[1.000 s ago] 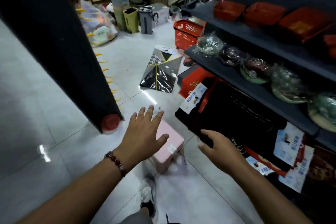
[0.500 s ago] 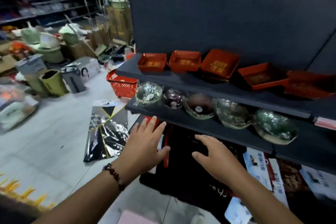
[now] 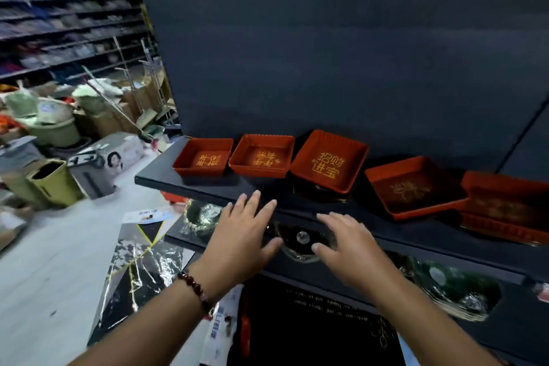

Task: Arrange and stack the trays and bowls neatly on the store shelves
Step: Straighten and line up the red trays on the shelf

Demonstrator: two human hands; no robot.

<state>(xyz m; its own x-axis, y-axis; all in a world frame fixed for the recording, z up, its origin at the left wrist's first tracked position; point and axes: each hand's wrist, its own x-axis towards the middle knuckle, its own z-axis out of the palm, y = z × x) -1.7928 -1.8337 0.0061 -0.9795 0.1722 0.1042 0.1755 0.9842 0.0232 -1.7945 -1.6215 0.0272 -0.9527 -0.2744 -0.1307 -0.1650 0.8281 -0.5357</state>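
Note:
Several red trays with gold lettering sit in a row on the upper dark shelf point(image 3: 160, 178): a small one point(image 3: 203, 160) at the left, a second point(image 3: 261, 156) beside it, and a third point(image 3: 328, 162) propped at a tilt. More red trays point(image 3: 413, 187) lie to the right. On the lower shelf point(image 3: 184, 236), glass bowls wrapped in plastic stand in a line, one point(image 3: 300, 239) between my hands and another point(image 3: 457, 291) at the right. My left hand point(image 3: 240, 235) and my right hand point(image 3: 346, 242) hover open in front of both shelves, holding nothing.
A black-and-silver foil package point(image 3: 139, 270) lies on the white floor at the left. Boxes, green bins point(image 3: 56, 178) and loose goods crowd the aisle beyond. Dark boxed goods point(image 3: 312, 327) with labels fill the space under the lower shelf.
My view has swung up from the floor and a pink stool to the shelves. Both hands have risen from the low boxes to shelf height, still open.

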